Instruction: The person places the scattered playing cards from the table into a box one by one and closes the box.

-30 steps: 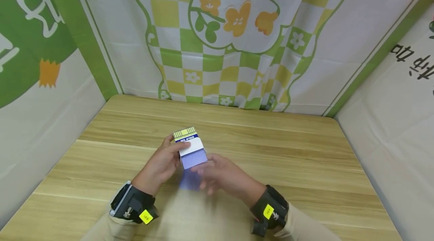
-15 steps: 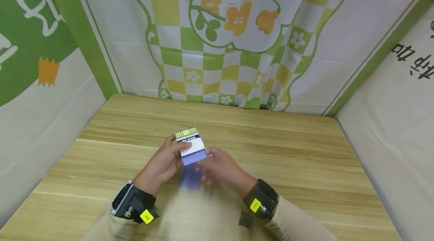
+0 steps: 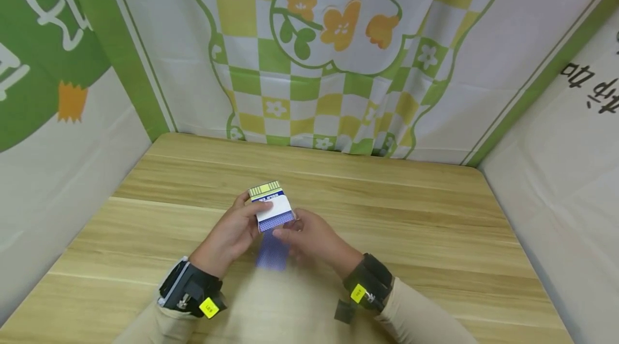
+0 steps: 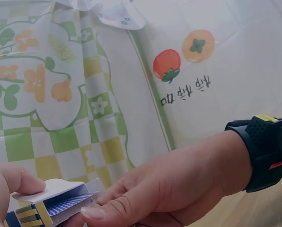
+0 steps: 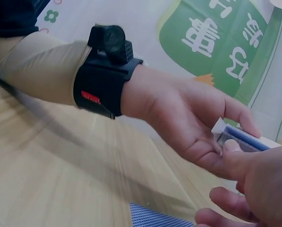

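Note:
A playing-card box, white and blue with a yellow-striped end, is held tilted above the table. My left hand grips it, thumb across its white face. At the near, open end, the blue-patterned end of a card deck sticks out; in the left wrist view the blue pattern shows inside the opening. My right hand pinches at the opening's right corner, its thumb by the deck's end and a translucent flap beside it. Lower down, a blue-patterned card lies on the table, partly covered.
The wooden table spreads around both hands. Printed cloth hangs behind it, a green-checked curtain at the back and white cloth panels at the sides. Both wrists wear black camera straps.
The patterned strip sticking out of the box has become shorter. My right hand has moved up and left, closer to the open end. My left hand has stayed nearly still.

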{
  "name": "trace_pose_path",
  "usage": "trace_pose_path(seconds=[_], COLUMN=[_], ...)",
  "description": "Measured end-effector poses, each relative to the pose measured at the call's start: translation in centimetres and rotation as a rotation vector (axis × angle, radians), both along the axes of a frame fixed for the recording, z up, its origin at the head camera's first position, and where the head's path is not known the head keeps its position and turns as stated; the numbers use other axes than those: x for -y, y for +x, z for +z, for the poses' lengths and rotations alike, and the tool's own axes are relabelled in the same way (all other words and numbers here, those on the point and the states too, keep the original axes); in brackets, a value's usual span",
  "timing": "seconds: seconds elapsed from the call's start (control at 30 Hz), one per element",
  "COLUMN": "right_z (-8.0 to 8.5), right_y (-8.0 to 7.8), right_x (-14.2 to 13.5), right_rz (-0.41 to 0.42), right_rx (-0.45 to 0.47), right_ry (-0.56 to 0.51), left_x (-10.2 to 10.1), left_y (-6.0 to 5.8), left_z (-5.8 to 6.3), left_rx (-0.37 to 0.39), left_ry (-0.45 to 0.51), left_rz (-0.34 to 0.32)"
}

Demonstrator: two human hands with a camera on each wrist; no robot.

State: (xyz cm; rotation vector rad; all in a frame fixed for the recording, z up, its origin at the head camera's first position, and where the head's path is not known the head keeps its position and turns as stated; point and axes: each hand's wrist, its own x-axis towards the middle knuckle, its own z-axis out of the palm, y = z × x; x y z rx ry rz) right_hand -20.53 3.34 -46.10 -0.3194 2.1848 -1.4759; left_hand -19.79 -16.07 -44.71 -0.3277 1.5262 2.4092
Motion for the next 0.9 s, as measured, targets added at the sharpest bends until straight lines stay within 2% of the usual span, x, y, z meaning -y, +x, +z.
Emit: trace_pose_path(seconds=[0.13,0.37,0.5,0.6,0.7,0.8,0.9], right_z=[-0.1,-0.1,-0.4,-1.0,-1.9,-2.5,-2.9], right_y=[0.0,-0.4,-0.5,-0.5,-0.7,-0.8,-0.9], right_x=[0.0,0.2,0.2,0.1,0.0,0.1,0.4], right_rz=[0.002,-0.079,-0.050,-0.004,0.077,0.167,0.224], right_rx=[-0.022,-0.070,-0.066,-0.098,-0.247,-0.471,-0.617], right_ry=[0.004,-0.022,0.016,0.076,0.210,0.372,0.462], left_x=[0.0,0.0,0.1,0.2,0.3,0.4,0.5], left_y=[0.0,0.1,0.2,0.1,0.1,0.1,0.1], left_z=[0.1,0.1,0.2,0.3,0.4,0.5,0.6], left_rx=[0.002,0.006,0.005,0.007,0.014,0.015,0.009], left_ry=[0.004,0.019,0.025,0.030,0.033,0.043,0.053], left_rz=[-0.003,-0.038,-0.032,-0.026,-0.023,-0.022,-0.018])
